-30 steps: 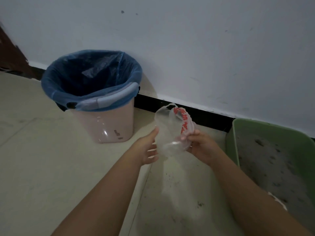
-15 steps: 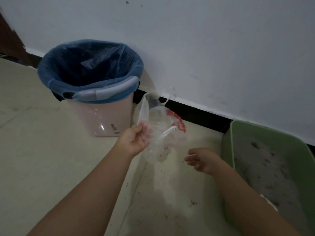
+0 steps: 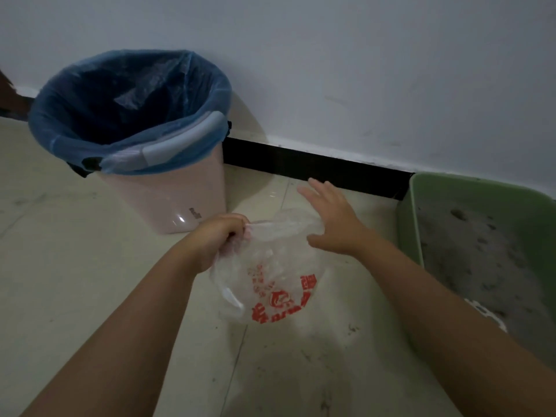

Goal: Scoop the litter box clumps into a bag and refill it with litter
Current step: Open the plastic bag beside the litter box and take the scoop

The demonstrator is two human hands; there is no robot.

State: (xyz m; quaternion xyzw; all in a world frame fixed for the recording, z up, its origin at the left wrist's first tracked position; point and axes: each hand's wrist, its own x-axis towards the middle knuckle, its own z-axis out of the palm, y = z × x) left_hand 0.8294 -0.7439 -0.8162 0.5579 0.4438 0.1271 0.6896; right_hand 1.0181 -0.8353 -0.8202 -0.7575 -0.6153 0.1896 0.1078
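Note:
A clear plastic bag (image 3: 270, 281) with red print hangs over the tiled floor at the centre. My left hand (image 3: 215, 239) is shut on its top left edge. My right hand (image 3: 334, 221) is spread flat, fingers apart, resting against the bag's upper right side without gripping it. To the right stands a green litter box (image 3: 416, 224) holding grey litter (image 3: 481, 260) with dark clumps and pits. A white object lies at the box's near edge, partly hidden by my right forearm.
A pink bin (image 3: 168, 200) lined with a blue bag (image 3: 129, 94) stands against the white wall at the left. A black skirting strip (image 3: 316, 167) runs along the wall. Litter grains are scattered on the floor (image 3: 301, 356) beneath the bag.
The bag has dropped lower and opened out. My right hand, which had let go of it, has risen and spread against its top. My left hand keeps its hold.

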